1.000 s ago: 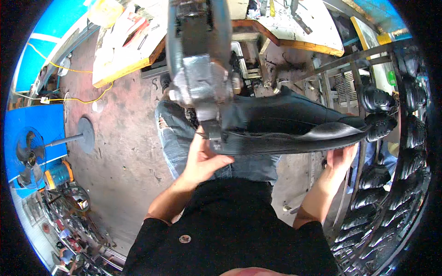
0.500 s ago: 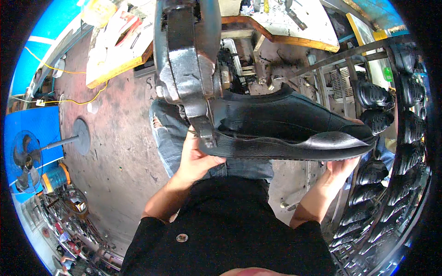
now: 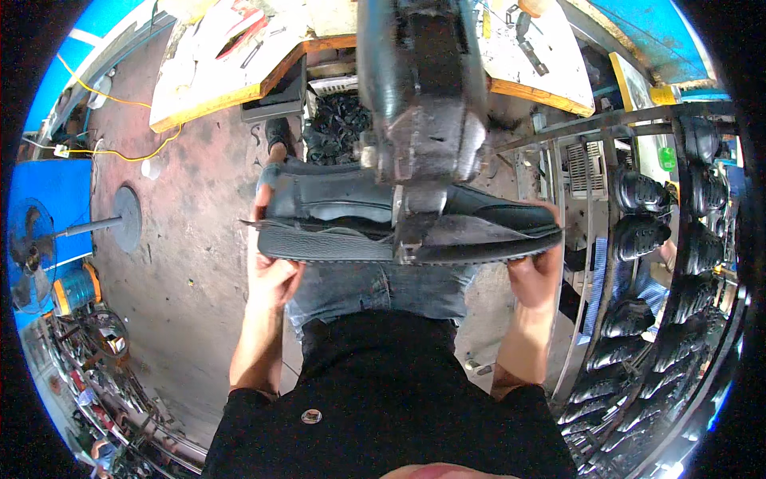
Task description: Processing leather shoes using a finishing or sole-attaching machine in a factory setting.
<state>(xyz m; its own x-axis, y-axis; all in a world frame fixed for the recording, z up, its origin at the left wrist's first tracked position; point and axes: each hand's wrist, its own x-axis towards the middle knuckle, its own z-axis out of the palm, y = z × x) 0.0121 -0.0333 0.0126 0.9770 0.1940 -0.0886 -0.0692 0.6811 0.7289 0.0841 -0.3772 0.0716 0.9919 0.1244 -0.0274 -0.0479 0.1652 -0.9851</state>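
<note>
A black leather shoe [image 3: 335, 195] lies sideways under the dark metal head of a machine [image 3: 431, 120], its toe pointing right. The machine's narrow foot [image 3: 408, 239] comes down in front of the shoe's side, near mid-length, and hides part of it. Along the thick black sole [image 3: 327, 243] runs a wavy, thin edge that stands partly away from the upper. My left hand [image 3: 275, 267] grips the heel end, thumb below the sole. At the toe end, my right hand [image 3: 538, 271] holds the shoe from underneath, some fingers hidden behind it.
Racks of black shoes [image 3: 638, 239] stand close on my right. Ahead is a white worktable [image 3: 215, 80] with tools on it, and beneath it a crate of black scraps [image 3: 339, 124]. A pedestal fan [image 3: 36, 255] and a yellow cord [image 3: 167, 144] are at left.
The shoe has shifted left relative to the machine head, so the foot is now near mid-length instead of the heel end. Both hands moved left with it, still holding on.
</note>
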